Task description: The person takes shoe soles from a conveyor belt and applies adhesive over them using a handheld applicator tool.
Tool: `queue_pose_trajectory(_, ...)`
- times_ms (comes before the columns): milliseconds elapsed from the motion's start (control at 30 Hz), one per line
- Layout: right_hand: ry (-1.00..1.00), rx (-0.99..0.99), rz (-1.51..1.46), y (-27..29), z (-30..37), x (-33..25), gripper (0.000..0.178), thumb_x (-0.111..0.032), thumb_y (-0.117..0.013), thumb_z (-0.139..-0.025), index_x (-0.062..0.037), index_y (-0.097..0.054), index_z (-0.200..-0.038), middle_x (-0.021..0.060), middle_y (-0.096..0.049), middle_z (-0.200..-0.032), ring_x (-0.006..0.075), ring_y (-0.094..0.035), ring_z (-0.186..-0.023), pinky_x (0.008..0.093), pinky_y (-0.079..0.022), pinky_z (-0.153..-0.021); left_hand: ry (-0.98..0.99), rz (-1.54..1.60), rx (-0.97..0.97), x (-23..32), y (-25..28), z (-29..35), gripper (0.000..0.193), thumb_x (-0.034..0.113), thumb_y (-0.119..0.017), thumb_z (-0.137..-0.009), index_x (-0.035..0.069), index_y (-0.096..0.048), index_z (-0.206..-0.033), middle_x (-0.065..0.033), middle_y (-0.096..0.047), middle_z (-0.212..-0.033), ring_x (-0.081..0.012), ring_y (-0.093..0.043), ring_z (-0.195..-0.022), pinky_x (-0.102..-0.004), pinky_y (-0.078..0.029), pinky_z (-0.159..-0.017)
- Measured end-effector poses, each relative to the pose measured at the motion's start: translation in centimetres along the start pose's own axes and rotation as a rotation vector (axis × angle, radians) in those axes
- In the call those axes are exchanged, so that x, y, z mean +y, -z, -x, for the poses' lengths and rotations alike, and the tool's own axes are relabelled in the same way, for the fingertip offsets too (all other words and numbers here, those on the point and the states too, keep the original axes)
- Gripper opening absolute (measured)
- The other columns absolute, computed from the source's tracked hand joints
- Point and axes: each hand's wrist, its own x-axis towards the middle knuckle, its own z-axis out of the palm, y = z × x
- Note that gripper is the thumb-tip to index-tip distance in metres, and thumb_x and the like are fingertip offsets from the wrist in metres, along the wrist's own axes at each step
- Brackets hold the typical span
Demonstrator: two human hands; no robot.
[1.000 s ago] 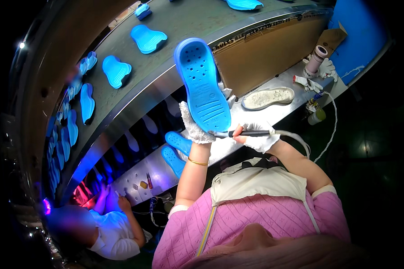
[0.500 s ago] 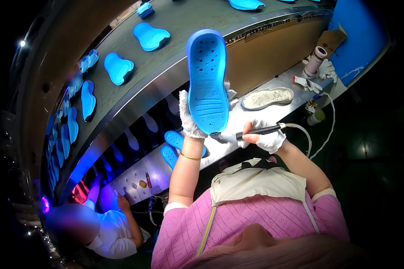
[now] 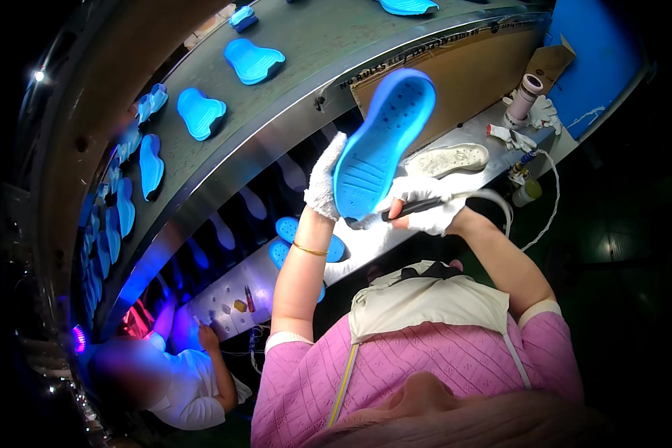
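My left hand, in a white glove, holds up a blue shoe sole by its heel half. The sole leans to the right, with small holes in its toe half and ridges in its heel half. My right hand wears a white glove that leaves fingertips bare. It is closed on a slim black-handled brush with a pale hose at its back end. The brush's dark tip is at the sole's heel edge; whether it touches is hard to tell. Below my left wrist, several blue soles lie on the bench.
A dark conveyor belt carries several blue soles. A white sole rests on the metal bench behind my right hand. Beyond it are gloves and a pink bottle. Another person works at lower left.
The sole has tilted, its toe swinging to the right and down. My right hand has moved slightly left, up against the sole's heel side, with the brush still in it.
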Motion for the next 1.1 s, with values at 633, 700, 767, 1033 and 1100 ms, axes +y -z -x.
queue_pose_trajectory(633, -0.118, -0.088, 0.411, 2.1, -1.2, -3.2, 0.014, -0.006, -0.075, -0.071, -0.0061, -0.065, -0.081, 0.0074, -0.068, -0.092, 0.021, -0.066, -0.083, 0.0319, -0.053, -0.074, 0.126, -0.416, 0.081, 0.0, -1.2, 0.8, 0.039, 0.038, -0.067, -0.09, 0.004, -0.068, -0.108, -0.0117, -0.07, -0.1, -0.0199, -0.067, -0.083, -0.0328, -0.057, -0.074)
queue_pose_trajectory(700, -0.213, -0.128, 0.43, 3.1, -0.9, -4.0, 0.014, -0.006, -0.075, -0.071, -0.0067, -0.066, -0.082, 0.0083, -0.068, -0.092, 0.0217, -0.066, -0.083, 0.0321, -0.053, -0.074, 0.147, -0.402, 0.103, 0.2, -1.2, 1.2, 0.042, 0.041, -0.068, -0.089, 0.003, -0.067, -0.108, -0.0121, -0.07, -0.099, -0.0207, -0.068, -0.082, -0.0334, -0.058, -0.072)
queue_pose_trajectory(767, -0.132, -0.13, 0.427, 4.0, -0.1, -4.6, 0.015, -0.004, -0.075, -0.071, -0.0059, -0.065, -0.081, 0.0083, -0.068, -0.092, 0.0202, -0.066, -0.082, 0.0322, -0.053, -0.073, 0.101, -0.385, 0.125, 0.1, -1.0, 1.4, 0.05, 0.045, -0.066, -0.089, 0.0, -0.064, -0.112, -0.0148, -0.069, -0.1, -0.0241, -0.068, -0.082, -0.0368, -0.059, -0.071)
queue_pose_trajectory(1033, 0.129, 0.322, -0.034, -3.5, 1.2, -1.8, 0.014, 0.002, -0.073, -0.079, -0.0026, -0.067, -0.091, 0.0062, -0.067, -0.082, 0.0112, -0.063, -0.069, 0.0255, -0.052, -0.064, -0.096, 0.24, -0.167, -2.7, 0.3, 1.3, 0.083, 0.063, -0.039, -0.093, -0.001, -0.032, -0.145, -0.026, -0.045, -0.141, -0.0405, -0.052, -0.123, -0.0509, -0.042, -0.105)
queue_pose_trajectory(1100, 0.045, 0.216, 0.082, -4.4, 1.5, -1.5, 0.015, 0.0, -0.075, -0.077, -0.0028, -0.068, -0.09, 0.0072, -0.067, -0.078, 0.012, -0.064, -0.067, 0.0253, -0.052, -0.063, -0.172, 0.251, -0.235, -3.2, 0.5, 1.6, 0.083, 0.064, -0.04, -0.092, 0.001, -0.032, -0.146, -0.0251, -0.046, -0.14, -0.0396, -0.052, -0.123, -0.0504, -0.042, -0.105)
